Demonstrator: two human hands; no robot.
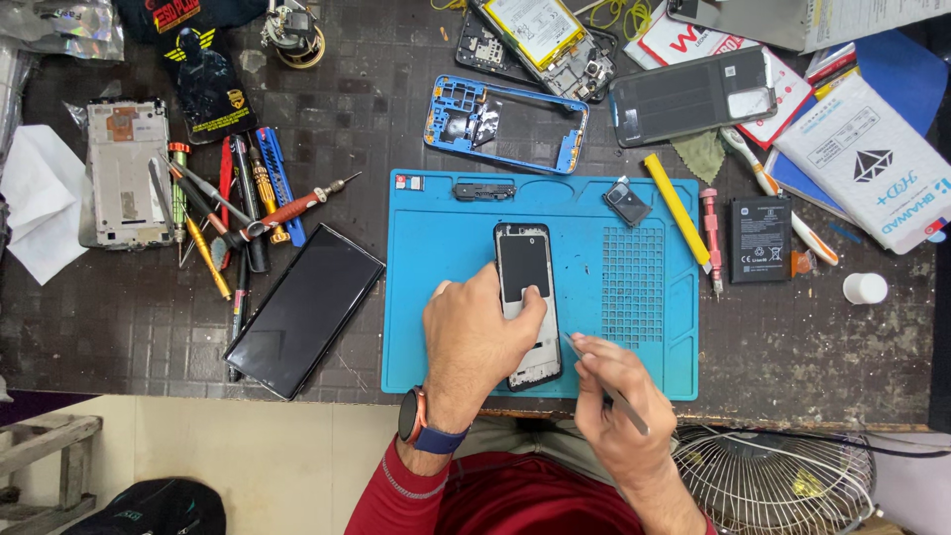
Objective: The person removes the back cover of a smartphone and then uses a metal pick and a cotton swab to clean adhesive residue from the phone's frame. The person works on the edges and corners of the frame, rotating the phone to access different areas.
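Dark, scuffed workbench point(119, 327) above a pale tiled floor point(277, 456); a wire-guard fan point(783, 485) stands below

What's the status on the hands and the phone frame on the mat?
Left hand pins black opened phone frame flat on blue mat. Right hand holds thin metal tool beside it. Nothing blocking.
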